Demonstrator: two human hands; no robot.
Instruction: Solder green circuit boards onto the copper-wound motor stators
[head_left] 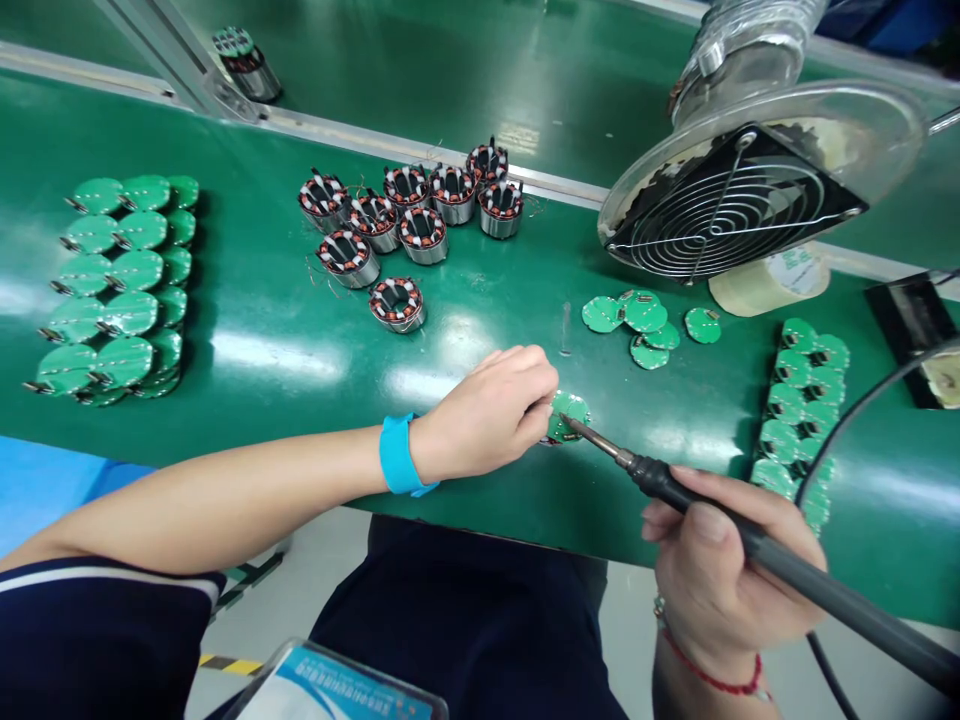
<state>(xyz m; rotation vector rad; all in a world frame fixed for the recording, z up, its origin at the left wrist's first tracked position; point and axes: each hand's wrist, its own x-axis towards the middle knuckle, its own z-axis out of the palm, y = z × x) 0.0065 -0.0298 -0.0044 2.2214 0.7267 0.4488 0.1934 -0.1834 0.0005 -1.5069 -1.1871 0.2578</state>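
Observation:
A round green circuit board is near the front of the bench, its left edge covered by my left hand. That hand is closed with its fingers curled at the board; what they grip is hidden. A sliver of something reddish shows under the board's lower left edge. My right hand is wrapped round the dark handle of a soldering iron. The iron's tip meets the top face of the board, or is very close to it.
Several copper-wound stators stand at the back middle. Stacked green boards fill the left; more boards stand in rows at right. Loose boards lie under a fan-fronted extraction hood. A tape roll and black cable are nearby.

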